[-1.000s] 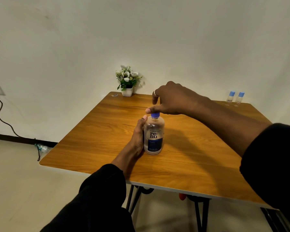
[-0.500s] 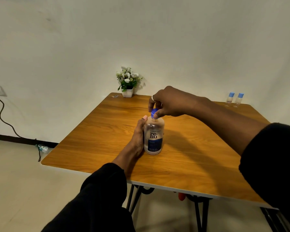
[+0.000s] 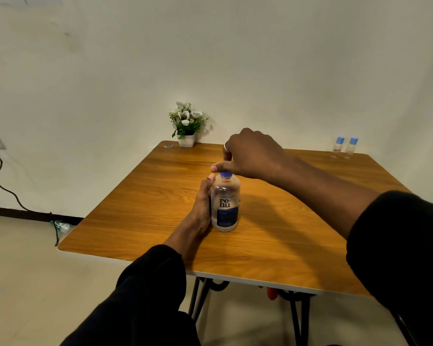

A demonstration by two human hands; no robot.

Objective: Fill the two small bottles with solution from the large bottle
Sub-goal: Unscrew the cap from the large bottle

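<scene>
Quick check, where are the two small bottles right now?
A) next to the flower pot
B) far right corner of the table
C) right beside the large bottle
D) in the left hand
B: the two small bottles stand side by side, capped, at the far right corner of the table, well away from the large bottle that the left hand grips.

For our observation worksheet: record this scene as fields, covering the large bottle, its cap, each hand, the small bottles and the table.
large bottle: upright, mid-table on the wooden table
blue cap: on the large bottle
left hand: grips the bottle's side
right hand: just above the cap; grip unclear
small bottles: two, capped, upright, side by side at the far right corner
flower pot: far left corner
</scene>
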